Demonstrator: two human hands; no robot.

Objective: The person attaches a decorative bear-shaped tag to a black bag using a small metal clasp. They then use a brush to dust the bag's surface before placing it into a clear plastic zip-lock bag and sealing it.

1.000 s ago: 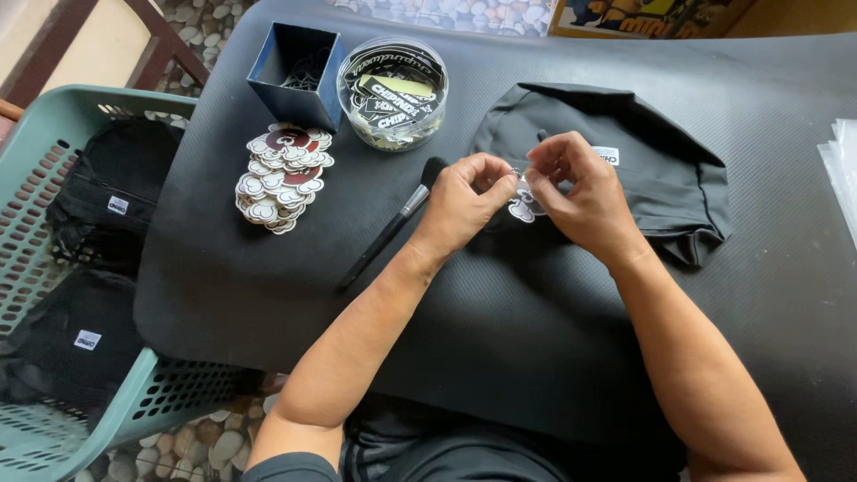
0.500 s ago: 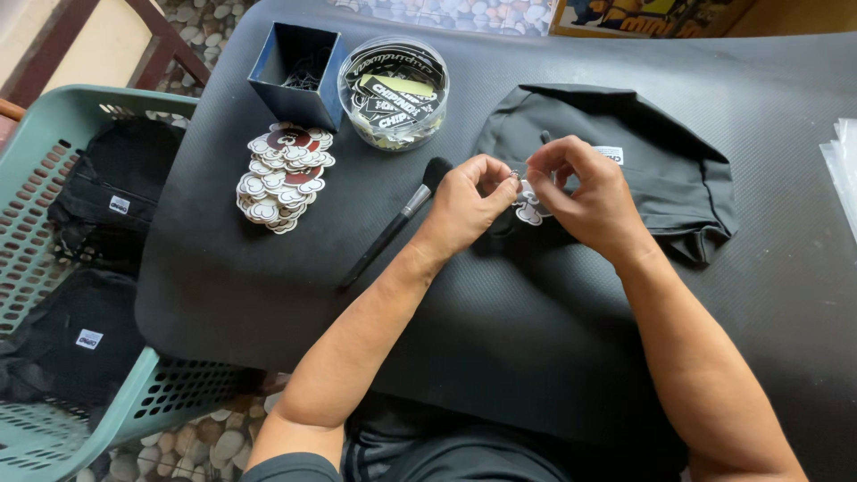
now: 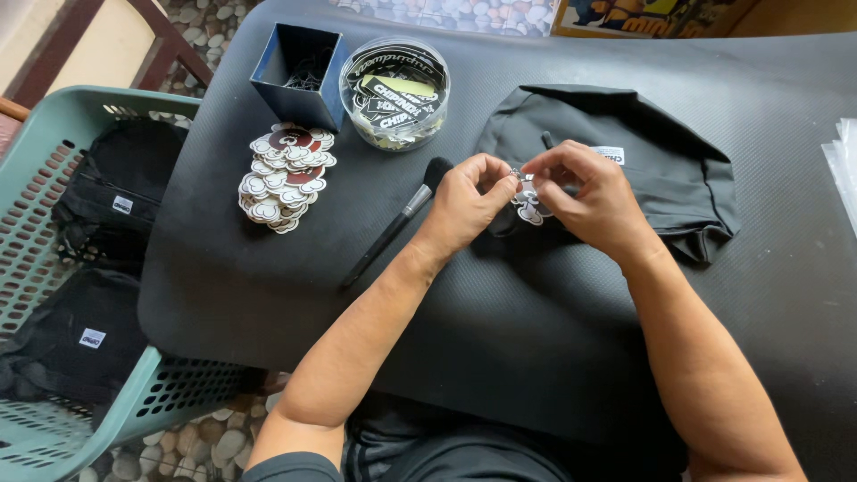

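Both hands meet over the near edge of the black folded garment (image 3: 625,178) on the desk (image 3: 500,339). The left hand (image 3: 469,201) and right hand (image 3: 589,192) each pinch a small metal ring (image 3: 520,175) between thumb and forefinger, fingertips nearly touching; a white cut-out charm (image 3: 528,211) dangles just below it at 6 o'clock. Neither hand is nearer; the ring sits between them. A black brush (image 3: 397,223) lies aslant at the left hand's 8 o'clock. A pile of similar charms (image 3: 284,174) lies at 9 o'clock, with a blue box (image 3: 299,76) and a clear round tub (image 3: 395,89) at 11. Nothing blocks the hands.
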